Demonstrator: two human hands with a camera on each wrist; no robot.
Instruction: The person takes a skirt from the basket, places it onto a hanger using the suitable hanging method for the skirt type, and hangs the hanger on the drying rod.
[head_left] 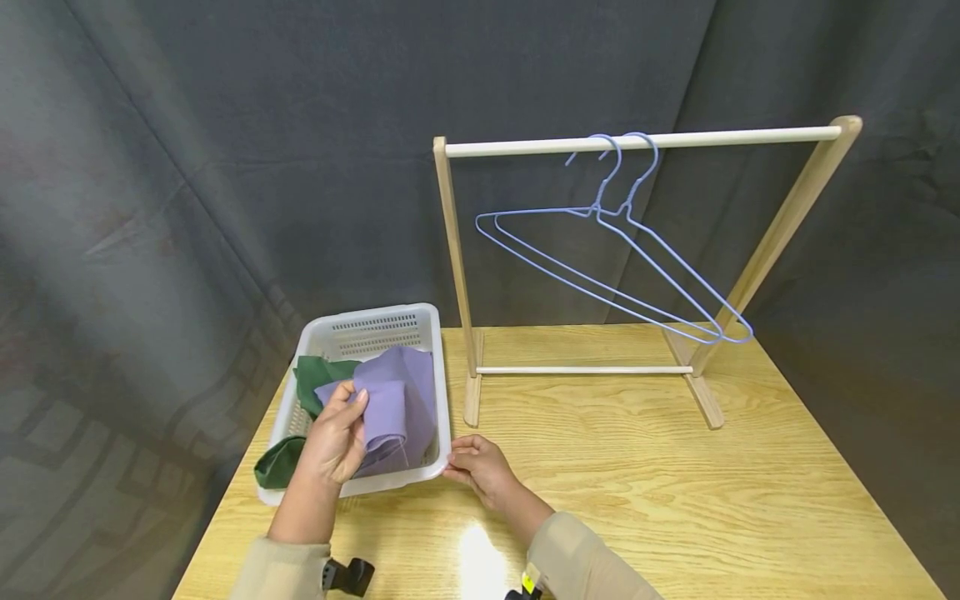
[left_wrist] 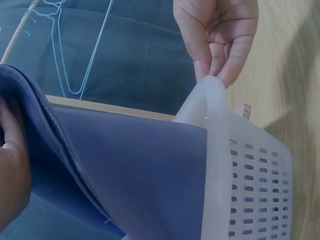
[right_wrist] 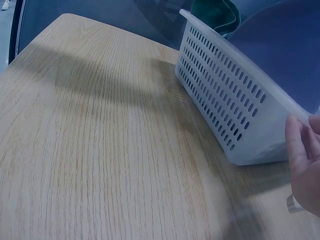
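A purple cloth [head_left: 416, 392] lies partly in the white plastic basket [head_left: 442, 400]. My left hand [head_left: 336, 437] grips a folded part of this cloth between thumb and fingers, lifted over the basket. In the left wrist view the cloth [left_wrist: 145, 165] stretches from that hand to the basket's rim [left_wrist: 216, 150]. My right hand [head_left: 483, 468] pinches the rim at the basket's near right corner, thumb on one side and fingers on the other. Beside the purple cloth, a dark green cloth [head_left: 281, 462] hangs over the basket's left edge, its middle hidden behind my left hand.
A wooden rack [head_left: 453, 258] stands on the table [head_left: 600, 467] right of the basket. Two blue wire hangers [head_left: 600, 212] hang from its white top rail [head_left: 525, 147]. A lower white bar [head_left: 585, 369] joins the rack's feet. Dark grey curtains [head_left: 337, 167] surround the table.
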